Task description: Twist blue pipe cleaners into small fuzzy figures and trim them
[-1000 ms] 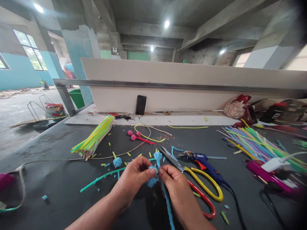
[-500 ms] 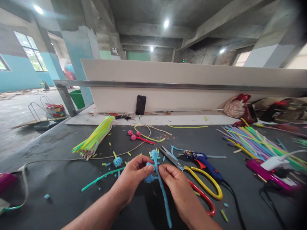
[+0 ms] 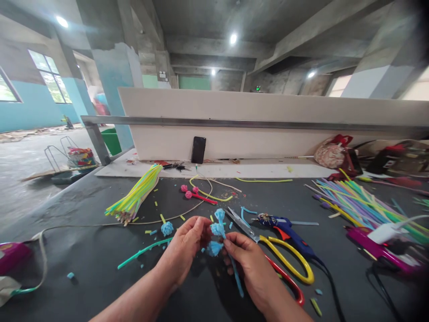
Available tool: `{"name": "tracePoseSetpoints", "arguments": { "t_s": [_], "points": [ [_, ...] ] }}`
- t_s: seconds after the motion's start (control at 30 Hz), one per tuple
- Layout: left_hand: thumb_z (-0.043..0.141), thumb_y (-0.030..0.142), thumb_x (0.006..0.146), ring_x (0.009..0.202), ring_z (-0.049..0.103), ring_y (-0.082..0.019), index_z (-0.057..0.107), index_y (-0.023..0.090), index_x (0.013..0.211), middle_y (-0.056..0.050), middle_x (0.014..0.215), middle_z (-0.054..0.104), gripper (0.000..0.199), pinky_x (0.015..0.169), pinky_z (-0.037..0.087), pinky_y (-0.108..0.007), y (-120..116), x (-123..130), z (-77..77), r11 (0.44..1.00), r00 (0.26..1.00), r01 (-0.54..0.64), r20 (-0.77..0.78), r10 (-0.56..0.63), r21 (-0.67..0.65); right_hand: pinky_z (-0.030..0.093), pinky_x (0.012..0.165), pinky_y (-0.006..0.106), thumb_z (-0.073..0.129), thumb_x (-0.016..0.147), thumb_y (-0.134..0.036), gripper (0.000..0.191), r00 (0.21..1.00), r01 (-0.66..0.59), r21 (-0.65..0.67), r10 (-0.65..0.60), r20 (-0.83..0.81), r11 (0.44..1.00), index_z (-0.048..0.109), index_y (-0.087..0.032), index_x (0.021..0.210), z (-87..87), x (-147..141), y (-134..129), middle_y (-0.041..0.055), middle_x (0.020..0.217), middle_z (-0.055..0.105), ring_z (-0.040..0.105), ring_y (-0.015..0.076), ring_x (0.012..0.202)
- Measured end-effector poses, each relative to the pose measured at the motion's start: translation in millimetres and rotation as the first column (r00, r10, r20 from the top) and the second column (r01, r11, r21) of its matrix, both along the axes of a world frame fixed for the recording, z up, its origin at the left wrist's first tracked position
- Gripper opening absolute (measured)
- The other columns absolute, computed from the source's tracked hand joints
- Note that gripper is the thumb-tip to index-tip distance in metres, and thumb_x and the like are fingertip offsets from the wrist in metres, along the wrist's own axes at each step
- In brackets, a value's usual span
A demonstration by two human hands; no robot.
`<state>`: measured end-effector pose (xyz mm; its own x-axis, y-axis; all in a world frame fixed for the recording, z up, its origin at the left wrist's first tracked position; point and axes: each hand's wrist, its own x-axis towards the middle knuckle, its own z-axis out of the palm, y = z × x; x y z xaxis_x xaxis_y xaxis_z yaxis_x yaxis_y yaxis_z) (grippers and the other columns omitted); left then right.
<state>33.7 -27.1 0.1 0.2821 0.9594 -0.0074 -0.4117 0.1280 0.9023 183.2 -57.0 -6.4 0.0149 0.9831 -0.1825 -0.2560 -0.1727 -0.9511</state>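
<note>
Stem [image 3: 237, 275] with blue buds [image 3: 217, 229] is pinched in right hand [image 3: 248, 255]; hold of left hand [image 3: 183, 246] cannot be told.

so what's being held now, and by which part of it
The right hand pinches the tufted blue piece by its stem, just below the tufts. Whether the left hand grips it too cannot be told.

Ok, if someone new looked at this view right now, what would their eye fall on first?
Probably the light-blue tufted stem in the grip of the right hand at lower centre, with the left hand close beside it. Next would likely be the large scissors just right of it, with one yellow and one red handle. The bright yellow-green bundle farther back on the left also stands out against the dark tabletop.
</note>
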Motion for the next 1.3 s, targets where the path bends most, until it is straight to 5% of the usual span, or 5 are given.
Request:
{"name": "tracePoseSetpoints", "arguments": {
  "t_s": [0.13, 0.27, 0.43, 1.13, 1.3],
  "points": [
    [0.057, 0.035, 0.083, 0.070, 0.056, -0.013, 0.059, 0.015, 0.089, -0.002, 0.078, 0.061, 0.021, 0.067, 0.042, -0.025, -0.2, 0.5, 0.3, 0.998, 0.998, 0.052, 0.042, -0.050, -0.043, 0.033, 0.041, 0.016, 0.070, 0.074, -0.029, 0.018, 0.963, -0.118, -0.027, 0.108, -0.249, 0.993, 0.061, -0.014, 0.075, 3.5, 2.3, -1.2, -0.0026, 0.059, 0.053, 0.044, 0.0060, 0.048],
    [0.062, 0.030, 0.080, 0.067, 0.054, -0.011, 0.062, 0.014, 0.090, -0.003, 0.080, 0.061, 0.018, 0.065, 0.040, -0.024, -2.6, 1.4, 0.3, 0.993, 0.993, 0.114, 0.011, -0.114, -0.025, 0.020, 0.034, 0.009, 0.075, 0.067, -0.020, 0.018, 0.748, -0.361, -0.071, 0.244, -0.617, 0.930, 0.064, -0.012, 0.079, 9.3, 6.1, -5.6, -0.0047, 0.058, 0.048, 0.031, 0.0007, 0.042],
    [0.063, 0.032, 0.080, 0.063, 0.050, -0.010, 0.064, 0.013, 0.078, -0.001, 0.069, 0.060, 0.020, 0.065, 0.036, -0.022, -5.7, 2.3, 1.0, 0.979, 0.980, 0.198, -0.025, -0.196, 0.057, 0.017, 0.030, 0.007, 0.075, 0.068, -0.019, 0.019, 0.626, -0.488, -0.076, 0.288, -0.725, 0.869, 0.066, -0.008, 0.081, 4.1, 8.3, -8.0, -0.0038, 0.059, 0.048, 0.027, -0.0009, 0.040],
    [0.064, 0.024, 0.075, 0.058, 0.050, -0.010, 0.058, 0.014, 0.067, 0.000, 0.059, 0.059, 0.014, 0.062, 0.037, -0.023, -3.9, 1.6, 3.7, 0.993, 0.993, 0.118, 0.004, -0.118, 0.023, 0.020, 0.033, 0.010, 0.070, 0.074, -0.024, 0.016, 0.741, -0.457, -0.128, 0.297, -0.603, 0.880, 0.064, -0.010, 0.082, 1.3, 2.7, -10.3, 0.0005, 0.062, 0.055, 0.039, 0.0013, 0.043],
    [0.068, 0.022, 0.073, 0.062, 0.049, -0.008, 0.058, 0.015, 0.073, 0.002, 0.066, 0.057, 0.012, 0.062, 0.038, -0.021, -5.7, 3.5, 0.4, 0.997, 0.998, 0.003, -0.066, 0.002, 0.075, 0.018, 0.036, 0.011, 0.077, 0.068, -0.025, 0.022, 0.859, -0.257, -0.072, 0.193, -0.475, 0.964, 0.060, -0.013, 0.078, 4.1, -4.1, -9.8, -0.0025, 0.060, 0.052, 0.035, 0.0018, 0.044]
  ]
}}
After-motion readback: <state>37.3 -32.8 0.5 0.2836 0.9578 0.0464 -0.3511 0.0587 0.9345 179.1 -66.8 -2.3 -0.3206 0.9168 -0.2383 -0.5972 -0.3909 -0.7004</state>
